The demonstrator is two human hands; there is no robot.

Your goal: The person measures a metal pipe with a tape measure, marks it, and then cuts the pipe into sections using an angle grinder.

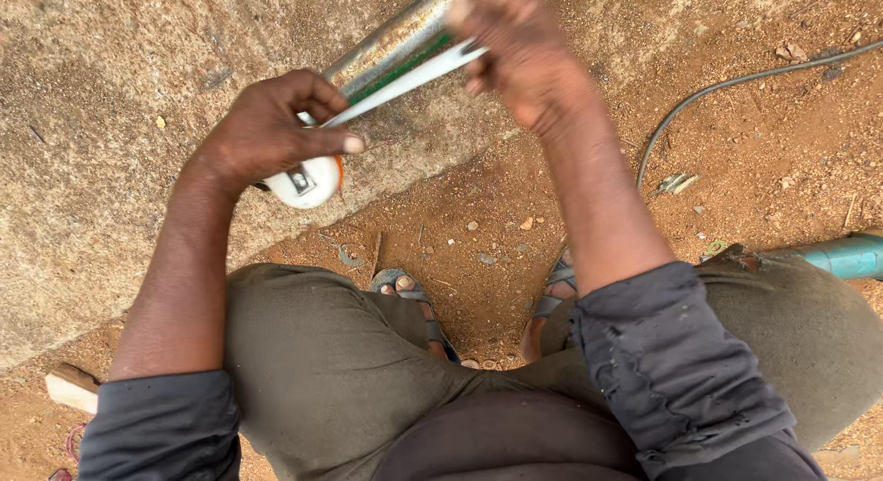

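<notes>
the person squats over red dirt ground (763,159), knees in olive trousers (322,371) spread to either side and sandalled feet (414,302) planted between them. the left hand (267,131) holds a round white tape measure case (308,182) down against a rough concrete slab (92,122), its fingers (317,95) curled shut over the top of the case and the thumb stretched out flat along the blade. the white tape blade (405,76) runs taut and slanting up to the right, from the case to the right hand (524,58). the right hand is blurred; its fingers are closed on the far end of the blade, pinching it near the top edge of the view. just under and behind the blade lies a grey metal pipe (391,40), slanting the same way across the slab, with a green strip showing between pipe and blade; whether the blade touches the pipe cannot be told. both forearms are bare, with dark grey sleeves (671,371) pushed up to the elbows. to the right a thin grey cable (727,85) curves across the dirt, well apart from the hands, and the end of a teal pipe (846,256) pokes in at the right edge beside the knee. a small pale wooden block (72,389) lies at the lower left, near the left elbow. small stones are scattered on the dirt between the feet and the slab.
</notes>
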